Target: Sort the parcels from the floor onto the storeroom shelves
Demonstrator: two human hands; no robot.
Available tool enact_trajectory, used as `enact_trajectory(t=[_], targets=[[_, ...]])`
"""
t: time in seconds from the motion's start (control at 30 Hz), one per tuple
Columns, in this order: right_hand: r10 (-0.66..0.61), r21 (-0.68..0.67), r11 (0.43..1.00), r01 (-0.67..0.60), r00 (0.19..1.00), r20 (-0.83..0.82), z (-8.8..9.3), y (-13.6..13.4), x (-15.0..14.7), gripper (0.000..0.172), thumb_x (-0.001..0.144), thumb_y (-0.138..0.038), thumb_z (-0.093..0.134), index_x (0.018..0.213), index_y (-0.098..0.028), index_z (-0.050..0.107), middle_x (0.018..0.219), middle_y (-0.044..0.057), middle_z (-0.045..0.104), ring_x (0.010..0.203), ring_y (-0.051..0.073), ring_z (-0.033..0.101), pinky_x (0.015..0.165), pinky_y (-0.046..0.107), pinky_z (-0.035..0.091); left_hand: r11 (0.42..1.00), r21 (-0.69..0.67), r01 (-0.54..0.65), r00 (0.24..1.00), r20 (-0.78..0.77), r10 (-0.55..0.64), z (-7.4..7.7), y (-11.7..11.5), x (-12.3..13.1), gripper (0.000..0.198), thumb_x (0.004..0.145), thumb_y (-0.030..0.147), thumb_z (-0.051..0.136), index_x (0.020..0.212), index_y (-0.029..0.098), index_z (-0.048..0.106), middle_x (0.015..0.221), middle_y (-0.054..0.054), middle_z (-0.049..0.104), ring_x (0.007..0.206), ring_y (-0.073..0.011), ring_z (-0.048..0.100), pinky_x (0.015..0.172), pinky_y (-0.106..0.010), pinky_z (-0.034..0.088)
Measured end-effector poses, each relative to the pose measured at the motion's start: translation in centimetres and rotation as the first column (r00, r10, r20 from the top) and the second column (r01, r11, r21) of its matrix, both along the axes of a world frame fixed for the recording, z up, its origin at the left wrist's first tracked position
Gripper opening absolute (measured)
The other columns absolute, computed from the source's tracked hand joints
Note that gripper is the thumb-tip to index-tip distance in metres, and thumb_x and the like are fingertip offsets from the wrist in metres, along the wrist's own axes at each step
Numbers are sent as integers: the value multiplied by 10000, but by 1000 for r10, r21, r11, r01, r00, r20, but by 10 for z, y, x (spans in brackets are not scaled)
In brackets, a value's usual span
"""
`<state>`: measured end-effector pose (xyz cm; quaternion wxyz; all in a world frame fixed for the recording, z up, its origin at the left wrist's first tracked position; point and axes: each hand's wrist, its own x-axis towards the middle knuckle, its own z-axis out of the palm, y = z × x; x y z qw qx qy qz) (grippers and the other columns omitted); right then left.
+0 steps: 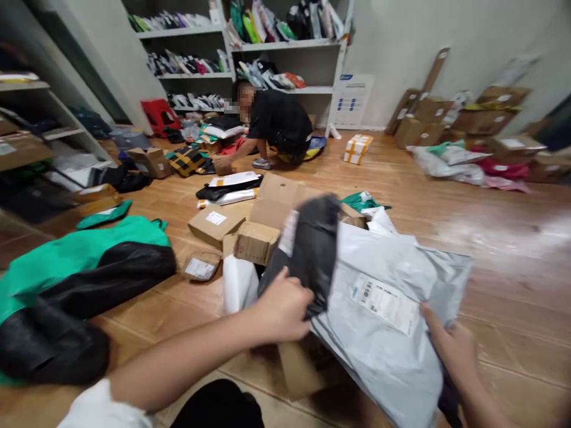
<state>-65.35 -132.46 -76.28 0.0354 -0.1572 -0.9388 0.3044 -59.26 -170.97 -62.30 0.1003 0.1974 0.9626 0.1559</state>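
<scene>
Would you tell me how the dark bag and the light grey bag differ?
The dark bag is smaller, near black; the light grey bag is larger. The left hand grips the dark bag upright; the right hand holds the light grey bag flatter, label up. Both are soft mailers.

No wording can be read anywhere in the room. A white shipping label on the grey poly mailer carries a barcode and lines of print too blurred to make out. The white label strip on the black mailer bag is equally illegible, as are the stickers on the small cardboard box and the flat parcel on the floor. A white notice with blue marks, at the floor's far edge, cannot be read either.
</scene>
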Motion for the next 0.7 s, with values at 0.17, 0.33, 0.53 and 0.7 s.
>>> enact_trajectory(t=[0.17, 0.33, 0.53, 0.7], targets=[[-91, -217, 972, 85, 996, -17, 3, -1, 6, 581, 777, -660, 534, 806, -112, 726, 806, 199, 733, 862, 358, 692, 690, 387, 496, 902, -186, 390, 921, 66, -384, -72, 126, -27, 225, 630, 161, 684, 851, 124, 705, 819, -176, 736, 940, -365, 646, 1116, -715, 235], [-64, -271, 961, 48, 996, -54, -14, 9, 10, 624, 805, -699, 522, 921, -115, 710, 945, 183, 754, 952, 334, 683, 781, 367, 498, 966, -56, 251, 968, 27, -250, -83, 167, -41, 248, 666, 210, 653, 903, 144, 684, 897, -195, 733, 966, -370, 647, 1045, -651, 356], [-61, -282, 959, 33, 994, -89, -21, 18, 6, 592, 797, -703, 572, 837, -125, 691, 815, 114, 736, 772, 246, 645, 673, 302, 450, 919, 50, 392, 907, -190, -376, -79, 124, -52, 88, 720, 224, 636, 767, 203, 565, 824, -71, 685, 821, -238, 613, 930, -463, 499], [-97, -386, 922, 23, 980, -174, -34, 20, 5, 538, 780, -677, 618, 863, -151, 693, 747, 50, 691, 696, 196, 580, 643, 284, 437, 723, 13, 691, 557, -646, -521, -82, 94, -53, 248, 837, 87, 486, 627, 218, 470, 614, -4, 498, 617, -163, 465, 825, -348, 551]])
